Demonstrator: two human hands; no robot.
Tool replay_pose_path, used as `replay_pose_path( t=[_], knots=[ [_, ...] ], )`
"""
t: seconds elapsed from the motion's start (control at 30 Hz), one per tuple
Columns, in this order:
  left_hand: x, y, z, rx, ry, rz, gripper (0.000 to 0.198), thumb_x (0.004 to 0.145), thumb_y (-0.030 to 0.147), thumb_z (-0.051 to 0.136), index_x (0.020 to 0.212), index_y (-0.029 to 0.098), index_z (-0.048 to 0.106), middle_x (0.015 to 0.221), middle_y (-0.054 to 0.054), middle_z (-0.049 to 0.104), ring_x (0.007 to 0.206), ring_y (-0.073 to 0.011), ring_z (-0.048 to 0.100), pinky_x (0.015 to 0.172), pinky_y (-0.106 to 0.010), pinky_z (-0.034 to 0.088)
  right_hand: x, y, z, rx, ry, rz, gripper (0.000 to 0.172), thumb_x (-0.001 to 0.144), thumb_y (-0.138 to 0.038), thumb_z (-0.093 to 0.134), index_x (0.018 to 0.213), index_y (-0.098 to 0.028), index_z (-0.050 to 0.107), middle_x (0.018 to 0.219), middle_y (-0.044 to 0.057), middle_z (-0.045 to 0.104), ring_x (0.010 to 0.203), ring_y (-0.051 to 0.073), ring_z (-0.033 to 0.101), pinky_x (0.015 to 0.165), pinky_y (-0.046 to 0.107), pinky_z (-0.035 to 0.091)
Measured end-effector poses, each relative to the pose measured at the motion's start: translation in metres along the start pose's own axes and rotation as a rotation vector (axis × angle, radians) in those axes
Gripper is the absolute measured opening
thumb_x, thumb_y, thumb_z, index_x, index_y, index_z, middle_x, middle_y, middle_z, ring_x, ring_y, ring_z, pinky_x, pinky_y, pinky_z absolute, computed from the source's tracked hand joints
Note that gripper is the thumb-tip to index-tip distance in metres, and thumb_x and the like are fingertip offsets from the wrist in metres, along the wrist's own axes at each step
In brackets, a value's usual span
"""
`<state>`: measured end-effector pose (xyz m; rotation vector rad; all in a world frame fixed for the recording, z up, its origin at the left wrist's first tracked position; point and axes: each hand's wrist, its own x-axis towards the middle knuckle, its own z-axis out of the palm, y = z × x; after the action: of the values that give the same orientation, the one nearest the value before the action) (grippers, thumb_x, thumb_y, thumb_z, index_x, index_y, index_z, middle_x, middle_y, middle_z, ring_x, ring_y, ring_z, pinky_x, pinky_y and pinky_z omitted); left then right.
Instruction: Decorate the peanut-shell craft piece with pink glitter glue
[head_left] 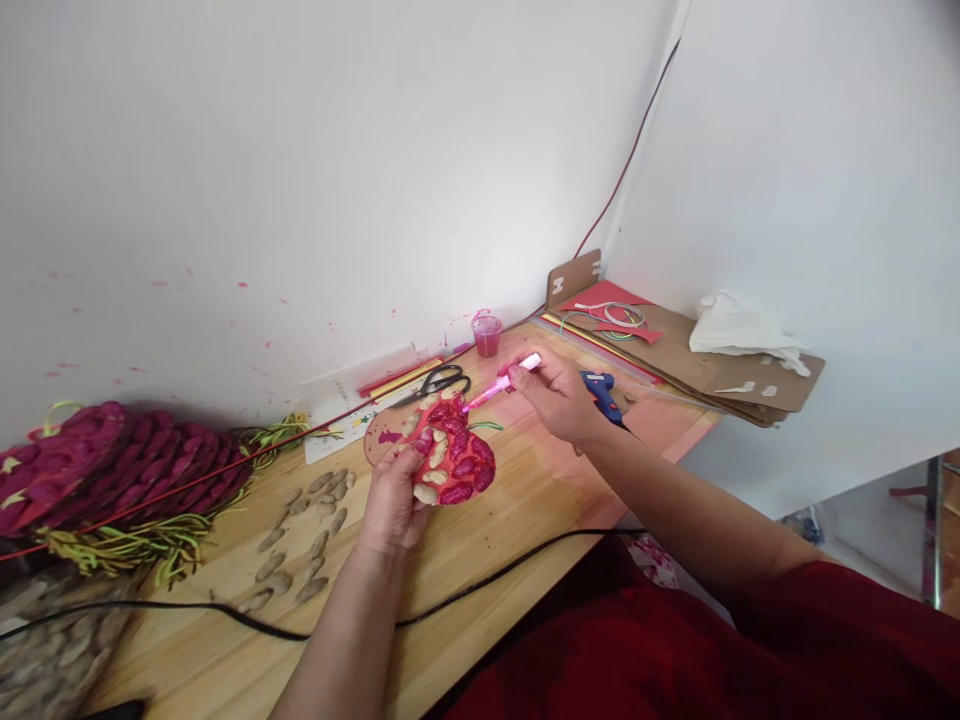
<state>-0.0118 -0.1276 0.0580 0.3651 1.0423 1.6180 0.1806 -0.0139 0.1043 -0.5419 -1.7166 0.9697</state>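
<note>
My left hand (396,495) grips the edge of a red disc covered in peanuts (463,467), thumb on top, holding it above the table. Peanuts on its right side are painted glossy magenta, while those nearer my thumb are still pale. Pinched in my right hand (559,398) is a paintbrush (496,389) with a whitish, pink-stained handle. Its tip meets the disc's upper edge, among the magenta peanuts. Paint stains show on the fingers of both hands. Behind the disc lie black-handled scissors (444,380) and a round brown piece of cardboard (379,432).
Against the wall stands a plastic cup of magenta paint (487,337). Loose peanuts (319,545) lie left on the wooden table (495,545), near stacked magenta discs (150,465) with yarn tassels. A blue glue gun (602,393) and cardboard sheets (750,385) are right. A black cable (517,572) crosses in front.
</note>
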Motion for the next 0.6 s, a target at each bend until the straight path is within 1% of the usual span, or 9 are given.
replay_pose_path(
  t=[0.03,0.07,0.17,0.27,0.4,0.5,0.6],
  knots=[
    [0.0,0.0,-0.001,-0.01,-0.028,-0.016,0.032,0.06,0.025,0.091,0.084,0.014,0.074,0.057,0.0,0.068,0.032,-0.007,0.049,0.03,-0.015,0.033,0.001,0.0,0.0,0.037,0.004,0.033,0.03,0.093,-0.051,0.065,0.087,-0.022,0.064,0.081,0.0,0.062,0.076,0.015,0.057,0.071,0.029,0.046],
    [0.0,0.001,-0.002,-0.021,-0.053,-0.028,0.032,0.061,0.024,0.091,0.087,0.014,0.074,0.06,0.0,0.07,0.033,-0.0071,0.051,0.031,-0.015,0.034,0.002,-0.001,0.001,0.064,0.016,0.058,0.033,0.092,-0.053,0.067,0.087,-0.021,0.064,0.08,-0.001,0.061,0.075,0.014,0.056,0.071,0.029,0.046],
    [-0.001,0.003,-0.003,-0.04,-0.103,-0.047,0.037,0.062,0.023,0.09,0.094,0.015,0.074,0.069,-0.002,0.074,0.047,-0.0117,0.064,0.04,-0.017,0.048,0.004,-0.007,0.001,0.14,0.057,0.106,0.036,0.09,-0.057,0.068,0.088,-0.021,0.065,0.078,-0.001,0.06,0.072,0.013,0.054,0.067,0.028,0.046],
    [-0.003,0.005,0.0,-0.032,-0.106,-0.045,0.039,0.064,0.025,0.09,0.099,0.017,0.074,0.071,-0.002,0.075,0.056,-0.0148,0.071,0.051,-0.02,0.057,0.005,-0.012,0.001,0.177,0.052,0.12,0.04,0.087,-0.061,0.069,0.088,-0.021,0.064,0.077,-0.001,0.06,0.069,0.013,0.052,0.062,0.027,0.044],
    [-0.006,0.007,0.004,-0.012,-0.096,-0.02,0.038,0.064,0.025,0.09,0.098,0.017,0.074,0.067,-0.001,0.074,0.056,-0.0157,0.071,0.052,-0.021,0.059,0.006,-0.013,-0.001,0.121,0.032,0.082,0.041,0.087,-0.062,0.07,0.086,-0.021,0.063,0.077,-0.001,0.06,0.069,0.012,0.053,0.06,0.026,0.045],
    [-0.007,0.007,0.004,-0.027,-0.114,0.004,0.04,0.064,0.025,0.09,0.1,0.018,0.075,0.075,-0.002,0.077,0.06,-0.0166,0.073,0.055,-0.023,0.06,0.006,-0.012,-0.001,0.104,0.057,0.059,0.039,0.09,-0.06,0.067,0.089,-0.021,0.064,0.078,0.0,0.06,0.071,0.013,0.054,0.062,0.027,0.046],
    [-0.005,0.007,0.001,-0.036,-0.127,-0.019,0.04,0.064,0.026,0.09,0.099,0.019,0.074,0.077,-0.003,0.078,0.057,-0.0158,0.072,0.054,-0.022,0.06,0.005,-0.012,-0.001,0.102,0.034,0.043,0.039,0.09,-0.06,0.067,0.086,-0.021,0.064,0.079,0.0,0.061,0.073,0.014,0.056,0.066,0.028,0.049]
  ],
)
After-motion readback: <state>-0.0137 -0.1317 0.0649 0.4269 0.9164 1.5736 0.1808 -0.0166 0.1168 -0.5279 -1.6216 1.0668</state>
